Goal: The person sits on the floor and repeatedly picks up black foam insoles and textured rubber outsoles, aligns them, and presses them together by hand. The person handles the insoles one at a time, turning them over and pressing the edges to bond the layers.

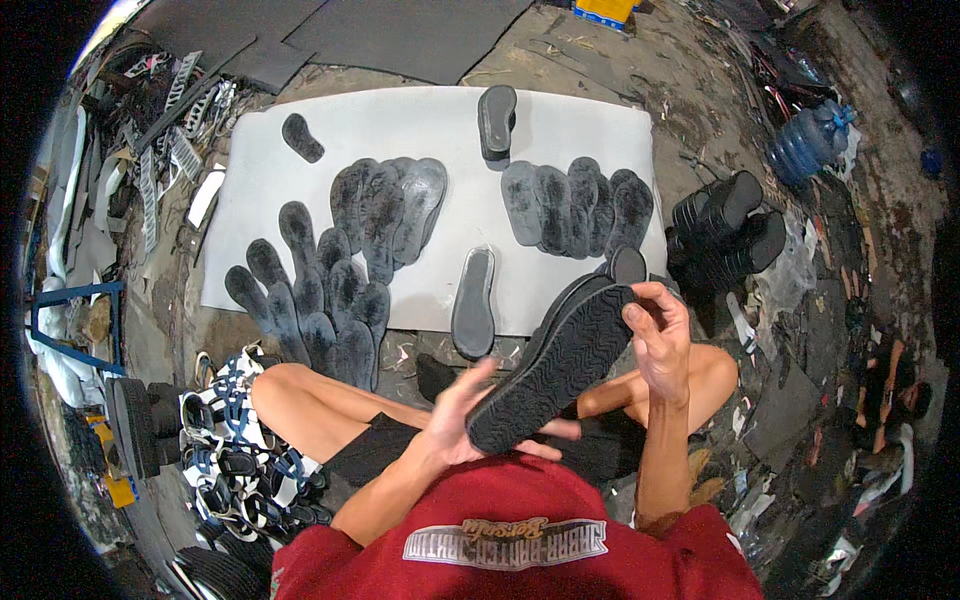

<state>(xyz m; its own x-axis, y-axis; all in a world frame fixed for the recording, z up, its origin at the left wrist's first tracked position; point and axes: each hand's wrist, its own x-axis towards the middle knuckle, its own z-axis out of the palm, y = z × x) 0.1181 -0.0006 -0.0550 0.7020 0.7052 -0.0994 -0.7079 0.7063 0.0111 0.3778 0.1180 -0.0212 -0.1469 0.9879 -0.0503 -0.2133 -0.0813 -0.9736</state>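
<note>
A thick black shoe sole [555, 365], its zigzag tread facing up, is held slantwise above my lap. At its upper right end my right hand [660, 335] pinches the edge between thumb and fingers. My left hand [455, 420] cradles the lower left end, thumb beside it and fingertips showing from underneath. The sole's other face is mostly hidden. On the white board [430, 300] beyond, a grey sole piece [474, 300] lies close to my left hand. A thick black sole block [496, 122] is at the board's far edge.
Dark flat insoles lie overlapped in a left group [385, 210], a right group [575, 210] and a nearer left group [320, 290]. Stacked black soles [730, 225] stand right of the board. Straps [245, 450] pile up by my left knee. A blue water jug [810, 140] lies far right.
</note>
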